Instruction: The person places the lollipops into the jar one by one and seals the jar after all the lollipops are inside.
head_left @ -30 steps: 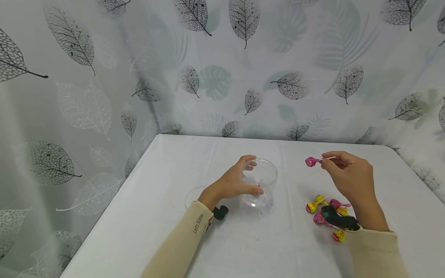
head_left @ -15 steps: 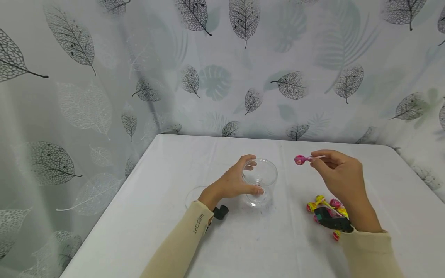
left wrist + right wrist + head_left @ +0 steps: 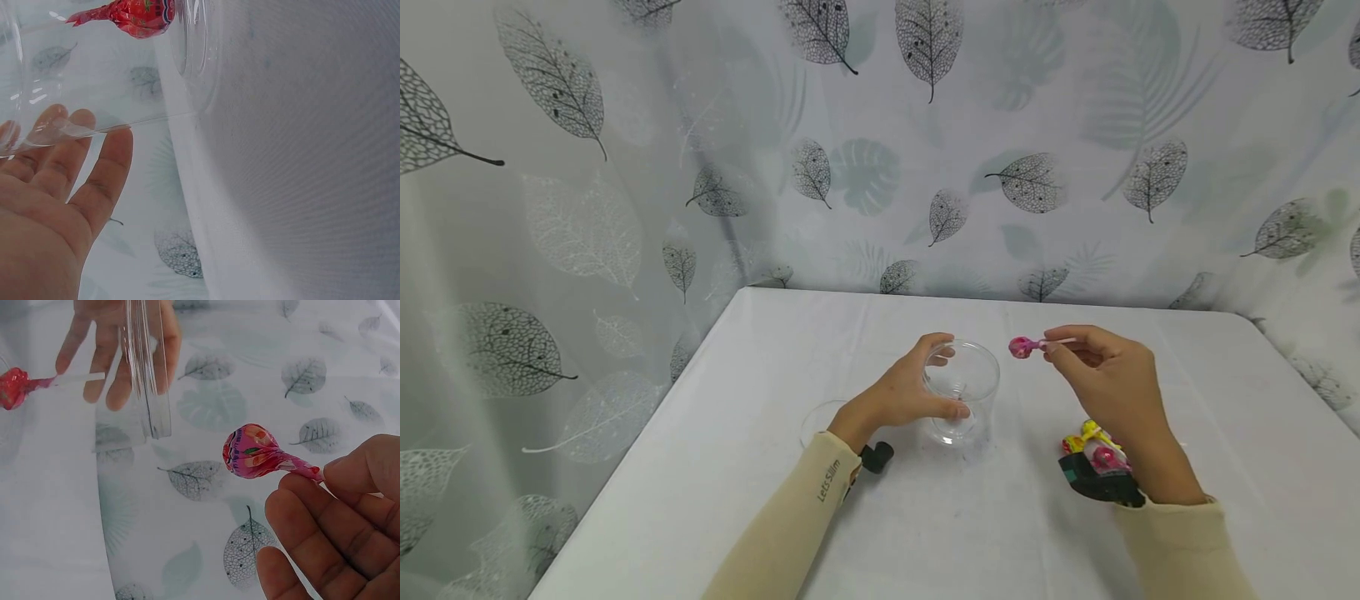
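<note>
Right fingers (image 3: 331, 512) around pink lollipop (image 3: 253, 453), "Let's Slim" on left sleeve (image 3: 786, 521)

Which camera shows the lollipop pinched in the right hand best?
The right wrist view: the lollipop looks large there, its printed wrapper clear. The head view shows it small; the left wrist view shows not it but another lollipop.

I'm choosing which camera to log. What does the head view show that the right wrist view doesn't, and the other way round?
Only the head view: loose lollipops, both sleeves, a clear round outline by the left sleeve.
Only the right wrist view, clearly: a red-wrapped lollipop inside the clear container; from the head it is too faint.
Both: left hand gripping the container, right hand pinching the pink lollipop outside it, leaf-print backdrop.
</note>
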`<state>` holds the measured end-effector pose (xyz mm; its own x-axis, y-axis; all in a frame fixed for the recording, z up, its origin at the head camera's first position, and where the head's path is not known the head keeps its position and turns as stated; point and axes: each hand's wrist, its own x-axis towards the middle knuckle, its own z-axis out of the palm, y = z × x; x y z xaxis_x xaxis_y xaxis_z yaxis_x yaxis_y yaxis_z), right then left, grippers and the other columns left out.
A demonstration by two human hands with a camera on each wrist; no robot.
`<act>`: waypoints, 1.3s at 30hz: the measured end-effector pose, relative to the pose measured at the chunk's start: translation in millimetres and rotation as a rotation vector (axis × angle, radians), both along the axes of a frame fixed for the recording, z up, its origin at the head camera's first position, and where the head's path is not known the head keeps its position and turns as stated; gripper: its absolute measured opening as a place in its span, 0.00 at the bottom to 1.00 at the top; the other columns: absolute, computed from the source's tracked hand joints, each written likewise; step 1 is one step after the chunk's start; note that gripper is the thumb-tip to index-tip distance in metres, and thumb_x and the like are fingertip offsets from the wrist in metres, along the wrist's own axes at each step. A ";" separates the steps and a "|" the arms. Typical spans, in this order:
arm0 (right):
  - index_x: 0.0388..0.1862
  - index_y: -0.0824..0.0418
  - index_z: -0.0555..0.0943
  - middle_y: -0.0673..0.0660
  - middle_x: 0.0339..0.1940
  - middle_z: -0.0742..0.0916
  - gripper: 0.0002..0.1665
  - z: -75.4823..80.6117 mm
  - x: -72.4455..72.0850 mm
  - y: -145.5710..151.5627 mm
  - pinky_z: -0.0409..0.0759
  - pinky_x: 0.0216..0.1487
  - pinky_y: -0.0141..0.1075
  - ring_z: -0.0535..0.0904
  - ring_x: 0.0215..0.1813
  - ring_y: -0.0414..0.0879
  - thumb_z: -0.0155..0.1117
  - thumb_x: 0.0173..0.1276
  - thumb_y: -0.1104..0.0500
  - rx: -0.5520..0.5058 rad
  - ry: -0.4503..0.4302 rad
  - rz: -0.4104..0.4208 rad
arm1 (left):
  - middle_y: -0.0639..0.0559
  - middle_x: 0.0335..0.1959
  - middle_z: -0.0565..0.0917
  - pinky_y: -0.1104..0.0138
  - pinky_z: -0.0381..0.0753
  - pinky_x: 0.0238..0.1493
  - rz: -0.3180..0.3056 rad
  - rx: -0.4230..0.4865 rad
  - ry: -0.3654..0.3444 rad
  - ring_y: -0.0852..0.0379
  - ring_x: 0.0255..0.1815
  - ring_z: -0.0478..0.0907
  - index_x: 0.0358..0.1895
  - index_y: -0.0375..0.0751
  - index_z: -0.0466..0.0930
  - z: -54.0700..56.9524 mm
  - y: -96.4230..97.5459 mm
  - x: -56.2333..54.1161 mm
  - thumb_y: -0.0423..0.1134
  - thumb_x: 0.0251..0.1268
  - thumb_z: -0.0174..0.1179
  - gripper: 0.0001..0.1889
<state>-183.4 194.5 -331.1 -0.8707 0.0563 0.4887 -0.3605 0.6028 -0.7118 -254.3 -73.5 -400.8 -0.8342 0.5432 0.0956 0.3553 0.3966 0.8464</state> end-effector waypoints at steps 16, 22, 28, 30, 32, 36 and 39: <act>0.49 0.62 0.89 0.59 0.42 0.93 0.10 -6.2 -0.3 -18.9 0.79 0.38 0.20 0.83 0.39 0.23 0.67 0.75 0.61 0.053 0.027 0.064 | 0.61 0.73 0.71 0.47 0.73 0.69 -0.011 0.007 0.004 0.60 0.75 0.68 0.81 0.59 0.53 0.0 1.5 -2.8 0.54 0.52 0.81 0.56; 0.50 0.62 0.90 0.60 0.43 0.92 0.10 -9.2 0.2 -25.5 0.79 0.39 0.20 0.91 0.42 0.50 0.69 0.73 0.63 0.048 0.032 0.119 | 0.61 0.74 0.72 0.46 0.73 0.69 -0.003 0.009 -0.009 0.59 0.75 0.68 0.81 0.61 0.53 -0.4 2.1 -2.7 0.55 0.51 0.82 0.56; 0.47 0.62 0.90 0.58 0.41 0.93 0.08 -12.4 -0.1 -31.0 0.80 0.37 0.21 0.91 0.41 0.55 0.70 0.71 0.66 0.058 0.049 0.144 | 0.59 0.75 0.71 0.45 0.72 0.70 -0.008 0.014 -0.008 0.58 0.75 0.68 0.81 0.61 0.54 0.6 1.6 -1.5 0.54 0.51 0.82 0.56; 0.46 0.62 0.90 0.58 0.41 0.93 0.08 -13.3 -0.3 -31.9 0.81 0.36 0.23 0.91 0.41 0.55 0.70 0.71 0.67 0.062 0.046 0.147 | 0.58 0.75 0.71 0.45 0.72 0.70 -0.010 0.018 -0.009 0.58 0.75 0.68 0.81 0.60 0.54 1.0 1.4 -0.9 0.53 0.51 0.82 0.56; 0.46 0.62 0.90 0.58 0.40 0.93 0.08 -13.4 -0.1 -32.6 0.81 0.35 0.25 0.91 0.41 0.55 0.69 0.71 0.67 0.070 0.044 0.150 | 0.57 0.75 0.71 0.45 0.72 0.70 -0.011 0.021 -0.008 0.57 0.75 0.68 0.81 0.60 0.54 1.1 1.2 -0.7 0.53 0.51 0.82 0.56; 0.46 0.62 0.90 0.58 0.39 0.93 0.08 -13.7 -0.2 -33.6 0.82 0.34 0.27 0.91 0.40 0.55 0.69 0.70 0.68 0.081 0.044 0.163 | 0.58 0.75 0.71 0.46 0.72 0.70 -0.009 0.022 -0.010 0.58 0.75 0.68 0.81 0.60 0.54 1.1 1.0 -0.5 0.53 0.51 0.82 0.56; 0.46 0.62 0.90 0.57 0.39 0.93 0.09 -14.6 -0.8 -34.4 0.82 0.35 0.27 0.91 0.40 0.54 0.69 0.70 0.69 0.093 0.041 0.169 | 0.58 0.75 0.71 0.46 0.72 0.70 -0.008 0.021 -0.011 0.58 0.75 0.68 0.81 0.57 0.54 1.0 0.8 -0.5 0.53 0.51 0.82 0.56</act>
